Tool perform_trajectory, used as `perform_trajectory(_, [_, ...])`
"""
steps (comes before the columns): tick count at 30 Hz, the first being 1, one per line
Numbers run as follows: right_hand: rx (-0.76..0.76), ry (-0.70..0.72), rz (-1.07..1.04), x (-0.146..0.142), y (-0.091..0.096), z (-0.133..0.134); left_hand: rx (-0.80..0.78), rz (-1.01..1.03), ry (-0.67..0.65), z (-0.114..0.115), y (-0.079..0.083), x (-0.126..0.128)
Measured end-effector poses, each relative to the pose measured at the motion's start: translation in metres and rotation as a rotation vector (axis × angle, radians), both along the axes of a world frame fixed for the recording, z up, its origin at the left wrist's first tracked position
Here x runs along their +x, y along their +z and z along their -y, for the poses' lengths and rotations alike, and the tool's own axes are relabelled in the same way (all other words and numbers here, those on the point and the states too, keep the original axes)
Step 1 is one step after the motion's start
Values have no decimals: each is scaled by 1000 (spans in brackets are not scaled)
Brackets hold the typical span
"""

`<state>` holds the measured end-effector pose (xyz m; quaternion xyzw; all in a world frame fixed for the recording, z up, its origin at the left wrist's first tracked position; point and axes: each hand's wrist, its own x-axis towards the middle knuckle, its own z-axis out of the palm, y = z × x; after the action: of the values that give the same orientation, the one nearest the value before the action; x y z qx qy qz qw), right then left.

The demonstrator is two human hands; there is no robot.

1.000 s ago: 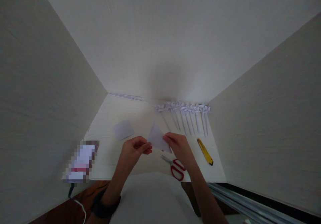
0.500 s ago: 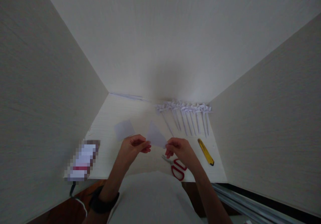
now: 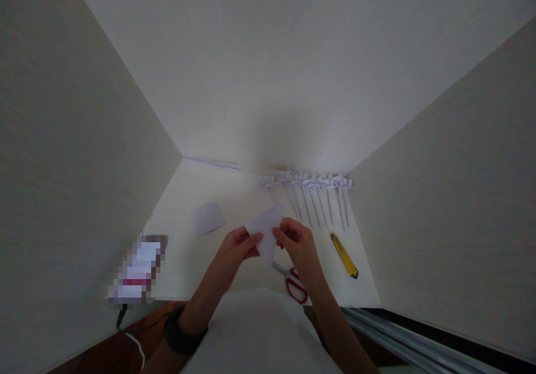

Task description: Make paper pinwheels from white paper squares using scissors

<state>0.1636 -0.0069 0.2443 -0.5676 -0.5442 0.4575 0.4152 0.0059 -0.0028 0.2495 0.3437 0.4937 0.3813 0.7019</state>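
Observation:
Both of my hands hold a small white piece of paper [image 3: 267, 230] above the front middle of a pale desk [image 3: 234, 192]. My left hand [image 3: 238, 247] pinches its left edge and my right hand [image 3: 296, 241] pinches its right edge, fingers closed on it. The paper looks partly unfolded, with a flap hanging down between my hands. Red-handled scissors [image 3: 293, 282] lie on the desk just under my right wrist.
A row of several white paper pinwheels [image 3: 312, 191] lies at the back right. A yellow utility knife [image 3: 344, 255] lies to the right. A loose white paper square [image 3: 206, 218] lies at the left. A blurred-out object [image 3: 136, 272] sits at the front left edge. Walls enclose three sides.
My hands have come closer together. The paper went from a flat triangle held at two corners to a wider, partly opened shape.

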Motion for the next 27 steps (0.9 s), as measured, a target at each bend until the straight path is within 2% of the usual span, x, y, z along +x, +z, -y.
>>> perform_trajectory(3, [154, 40, 37, 1, 3, 6, -28, 37, 11, 4, 1, 4])
perform_trajectory(7, [349, 189, 90, 12, 7, 8, -44, 58, 46, 5, 6, 2])
perform_trajectory(13, [492, 328, 127, 25, 2, 6, -45, 58, 66, 6, 9, -1])
perform_trajectory(17, [477, 359, 112, 26, 1, 6, -10, 16, 31, 6, 13, -2])
perform_trajectory(21, [386, 361, 58, 23, 5, 8, 63, -78, 52, 5, 14, -2])
perform_trajectory(27, [105, 157, -82, 5, 6, 12, 184, -203, 126, 8, 6, -1])
